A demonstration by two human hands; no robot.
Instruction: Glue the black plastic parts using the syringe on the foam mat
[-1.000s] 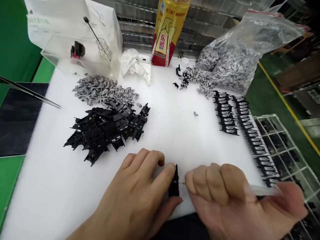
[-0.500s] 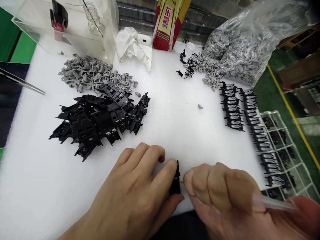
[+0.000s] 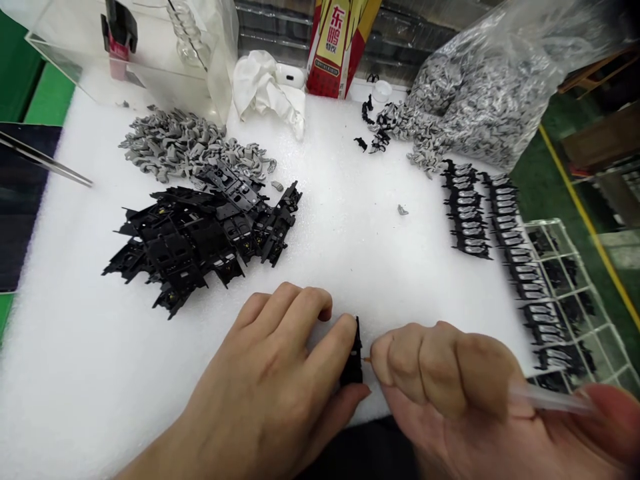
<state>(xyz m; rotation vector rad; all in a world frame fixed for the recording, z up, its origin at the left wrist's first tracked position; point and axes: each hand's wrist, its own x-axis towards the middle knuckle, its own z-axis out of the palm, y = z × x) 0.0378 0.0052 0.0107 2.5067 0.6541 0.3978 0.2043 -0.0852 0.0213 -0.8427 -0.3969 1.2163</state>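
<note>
My left hand (image 3: pixel 285 367) pinches a small black plastic part (image 3: pixel 354 363) on the white foam surface, with its index finger and thumb against the part. My right hand (image 3: pixel 450 380) is closed around a slim tool with a translucent whitish shaft (image 3: pixel 550 399). A thin brownish tip pokes out of that fist, close to the part's right side; I cannot tell whether they touch. Beyond my left hand lies a heap of similar black plastic parts (image 3: pixel 195 243). A pile of small grey curved pieces (image 3: pixel 175 143) sits behind the heap.
At right, black-and-grey pieces (image 3: pixel 467 210) stand in rows beside a white wire rack (image 3: pixel 575 263). A clear bag (image 3: pixel 475 100) spills grey pieces at the back. Crumpled tissue (image 3: pixel 267 90), a red-yellow carton (image 3: pixel 335 50), a clear box (image 3: pixel 75 70) and tweezers (image 3: pixel 65 172) also lie around.
The whole view has shifted slightly. Both hands keep nearly the same pose, with the black part and the tool still held.
</note>
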